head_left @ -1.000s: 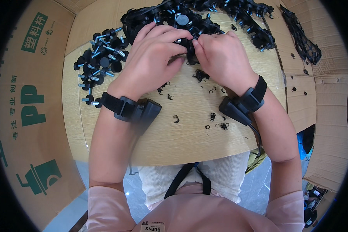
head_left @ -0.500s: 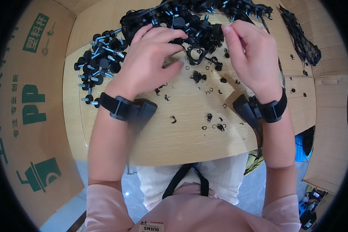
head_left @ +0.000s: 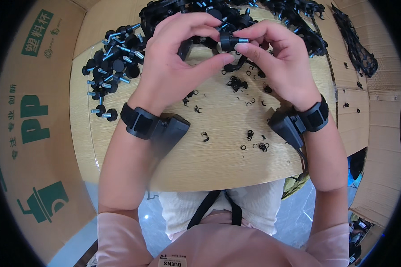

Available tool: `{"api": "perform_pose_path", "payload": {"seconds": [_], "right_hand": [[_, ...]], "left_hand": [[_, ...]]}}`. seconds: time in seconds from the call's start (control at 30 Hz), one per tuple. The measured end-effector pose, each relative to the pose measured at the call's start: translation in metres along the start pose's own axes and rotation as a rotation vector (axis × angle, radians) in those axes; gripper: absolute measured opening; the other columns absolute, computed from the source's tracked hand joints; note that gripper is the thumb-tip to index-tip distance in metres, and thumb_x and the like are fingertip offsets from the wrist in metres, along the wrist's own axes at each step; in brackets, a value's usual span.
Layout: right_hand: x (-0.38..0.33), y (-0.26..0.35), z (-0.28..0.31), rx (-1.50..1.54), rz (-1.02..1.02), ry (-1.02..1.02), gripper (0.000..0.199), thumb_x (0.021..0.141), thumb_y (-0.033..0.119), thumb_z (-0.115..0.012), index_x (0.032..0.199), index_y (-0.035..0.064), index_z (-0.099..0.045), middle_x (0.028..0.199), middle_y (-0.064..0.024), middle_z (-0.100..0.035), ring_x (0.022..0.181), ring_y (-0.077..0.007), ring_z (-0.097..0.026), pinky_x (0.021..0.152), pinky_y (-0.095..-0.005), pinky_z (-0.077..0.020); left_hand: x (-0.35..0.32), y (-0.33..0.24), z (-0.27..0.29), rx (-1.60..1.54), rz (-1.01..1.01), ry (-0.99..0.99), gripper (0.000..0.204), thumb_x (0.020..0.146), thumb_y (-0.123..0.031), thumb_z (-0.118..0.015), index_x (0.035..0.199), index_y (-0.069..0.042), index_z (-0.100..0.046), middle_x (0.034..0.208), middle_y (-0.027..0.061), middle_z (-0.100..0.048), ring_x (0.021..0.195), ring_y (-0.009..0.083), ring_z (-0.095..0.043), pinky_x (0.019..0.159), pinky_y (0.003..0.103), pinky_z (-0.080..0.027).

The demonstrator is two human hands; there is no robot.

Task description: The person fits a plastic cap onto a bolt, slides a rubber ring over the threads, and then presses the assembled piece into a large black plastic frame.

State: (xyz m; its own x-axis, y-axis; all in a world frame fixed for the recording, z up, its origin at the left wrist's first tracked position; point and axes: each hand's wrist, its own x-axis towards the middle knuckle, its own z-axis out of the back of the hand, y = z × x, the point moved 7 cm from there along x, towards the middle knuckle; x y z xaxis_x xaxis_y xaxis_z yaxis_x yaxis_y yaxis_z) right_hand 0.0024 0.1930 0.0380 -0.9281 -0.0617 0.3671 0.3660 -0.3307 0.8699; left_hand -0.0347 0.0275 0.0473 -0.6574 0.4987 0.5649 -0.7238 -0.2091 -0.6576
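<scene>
The right hand (head_left: 278, 62) has swung back to the left hand (head_left: 178, 62), both pinching one black screw knob (head_left: 231, 41).

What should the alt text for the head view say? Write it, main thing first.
Two bare hands, left hand and right hand, pinch a black knob with a blue threaded stud over a wooden table. More loose knobs lie at the left, small black rings are scattered nearby.
</scene>
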Motion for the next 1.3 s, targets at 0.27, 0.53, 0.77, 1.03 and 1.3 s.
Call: {"api": "perform_pose_path", "payload": {"seconds": [0.27, 0.53, 0.77, 1.03, 1.3], "right_hand": [[-0.002, -0.001, -0.004, -0.024, 0.036, -0.018, 0.019, 0.083, 0.005, -0.073, 0.102, 0.0035, -0.071, 0.075, 0.005, -0.061, 0.067, -0.0028, -0.047, 0.062, -0.0193, -0.0417], [-0.003, -0.007, -0.001, 0.051, -0.072, -0.016, 0.02, 0.085, 0.006, -0.069, 0.104, 0.0009, -0.071, 0.085, -0.0008, -0.071, 0.075, -0.0036, -0.06, 0.068, -0.0202, -0.0495], [-0.004, -0.008, 0.002, 0.021, -0.12, 0.003, 0.021, 0.084, 0.007, -0.067, 0.102, -0.0003, -0.072, 0.084, -0.0019, -0.071, 0.074, -0.004, -0.06, 0.067, -0.0207, -0.0498], [-0.005, -0.009, 0.004, -0.014, -0.148, 0.011, 0.021, 0.082, 0.006, -0.067, 0.101, -0.0015, -0.072, 0.082, -0.0028, -0.07, 0.071, -0.0044, -0.059, 0.065, -0.0208, -0.0495], [-0.003, -0.012, 0.006, -0.032, -0.183, 0.041, 0.017, 0.083, 0.009, -0.066, 0.092, -0.0031, -0.072, 0.076, -0.0045, -0.07, 0.065, -0.0048, -0.061, 0.06, -0.0199, -0.0492]], "left_hand": [[0.001, -0.002, 0.0, 0.022, -0.206, -0.027, 0.035, 0.07, 0.001, -0.081, 0.102, -0.004, -0.067, 0.104, 0.007, -0.068, 0.099, 0.0192, -0.063, 0.09, 0.03, -0.049], [0.004, 0.001, -0.002, 0.017, -0.168, 0.004, 0.035, 0.07, 0.001, -0.081, 0.102, -0.003, -0.067, 0.101, 0.0065, -0.068, 0.095, 0.0172, -0.064, 0.087, 0.029, -0.05], [0.006, 0.005, -0.005, 0.019, -0.145, 0.049, 0.035, 0.069, -0.003, -0.083, 0.102, -0.004, -0.07, 0.094, 0.005, -0.069, 0.088, 0.0151, -0.063, 0.081, 0.027, -0.05], [0.007, 0.004, -0.008, 0.034, -0.165, 0.055, 0.035, 0.067, -0.006, -0.085, 0.1, -0.004, -0.071, 0.092, 0.0046, -0.068, 0.085, 0.0155, -0.062, 0.08, 0.027, -0.049], [0.008, 0.0, -0.008, 0.002, -0.166, 0.052, 0.032, 0.068, -0.006, -0.084, 0.097, -0.005, -0.072, 0.093, 0.0039, -0.07, 0.089, 0.0173, -0.062, 0.083, 0.029, -0.048]]}}
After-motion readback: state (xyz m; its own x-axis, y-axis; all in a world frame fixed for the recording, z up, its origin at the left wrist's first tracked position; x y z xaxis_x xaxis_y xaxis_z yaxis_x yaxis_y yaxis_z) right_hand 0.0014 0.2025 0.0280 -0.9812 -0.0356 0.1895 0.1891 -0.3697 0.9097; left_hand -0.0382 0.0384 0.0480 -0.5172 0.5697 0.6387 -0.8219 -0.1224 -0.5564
